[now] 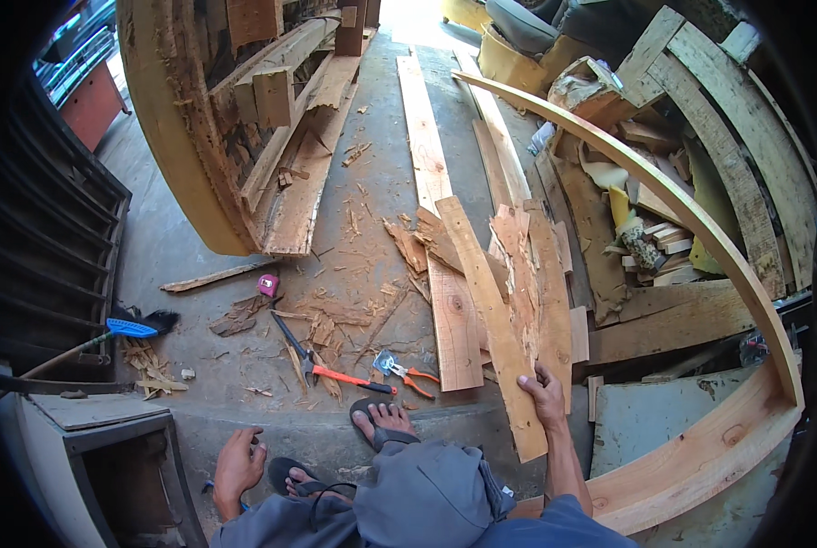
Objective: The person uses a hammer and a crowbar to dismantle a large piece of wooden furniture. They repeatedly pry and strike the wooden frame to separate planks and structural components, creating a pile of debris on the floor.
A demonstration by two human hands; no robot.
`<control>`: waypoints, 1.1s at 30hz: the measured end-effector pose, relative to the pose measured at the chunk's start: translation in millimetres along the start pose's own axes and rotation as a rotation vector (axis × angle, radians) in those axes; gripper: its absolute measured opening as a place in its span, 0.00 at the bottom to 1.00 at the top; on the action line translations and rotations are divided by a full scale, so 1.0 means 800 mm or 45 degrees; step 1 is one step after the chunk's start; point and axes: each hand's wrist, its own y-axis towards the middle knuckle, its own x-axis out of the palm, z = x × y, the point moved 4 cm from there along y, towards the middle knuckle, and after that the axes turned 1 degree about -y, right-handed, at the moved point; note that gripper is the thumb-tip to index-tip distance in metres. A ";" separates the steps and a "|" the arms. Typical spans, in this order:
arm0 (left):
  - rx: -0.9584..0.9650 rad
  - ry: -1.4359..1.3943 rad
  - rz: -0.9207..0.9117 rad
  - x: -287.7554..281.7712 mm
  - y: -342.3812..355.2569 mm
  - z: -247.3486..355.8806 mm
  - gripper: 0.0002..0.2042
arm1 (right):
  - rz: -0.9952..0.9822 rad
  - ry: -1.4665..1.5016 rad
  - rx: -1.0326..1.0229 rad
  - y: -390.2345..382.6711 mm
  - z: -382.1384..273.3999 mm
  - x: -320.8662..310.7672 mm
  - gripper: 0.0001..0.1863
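Note:
My right hand (546, 398) is closed on the near end of a thin wooden board (483, 297), thumb on its top face. That board slants away over other planks. Beside it lie a splintered plank (515, 265) and another worn board (552, 292). A long pale plank (454, 320) stretches beneath them along the floor. Near my left knee my left hand (241, 464) hangs with bent fingers apart, holding nothing that I can see. In front of my feet rest a hammer (335, 374) with a red handle and pliers (412, 374) with orange grips.
A worn padded wooden furniture frame (180, 146) stands at the upper left. Wood splinters (335, 320) and a pink tape measure (268, 285) lie on the floor. A blue broom (131, 328) is at left. A curved wooden strip (683, 201) arcs along the right, near a scrap pile (673, 247).

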 end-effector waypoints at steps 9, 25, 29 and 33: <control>-0.101 -0.011 -0.057 0.030 -0.013 -0.052 0.17 | 0.308 -0.949 0.018 0.116 0.090 -0.195 0.37; -0.613 -0.052 -0.106 -0.008 -0.082 -0.176 0.22 | -0.148 -0.664 -0.130 0.119 -0.033 0.146 0.51; -0.646 -0.163 0.039 -0.072 -0.098 -0.132 0.21 | -0.179 -0.554 -0.157 0.135 -0.042 0.148 0.51; -0.604 -0.049 0.220 -0.128 -0.076 -0.074 0.22 | -0.203 -0.466 -0.157 0.149 -0.050 0.149 0.51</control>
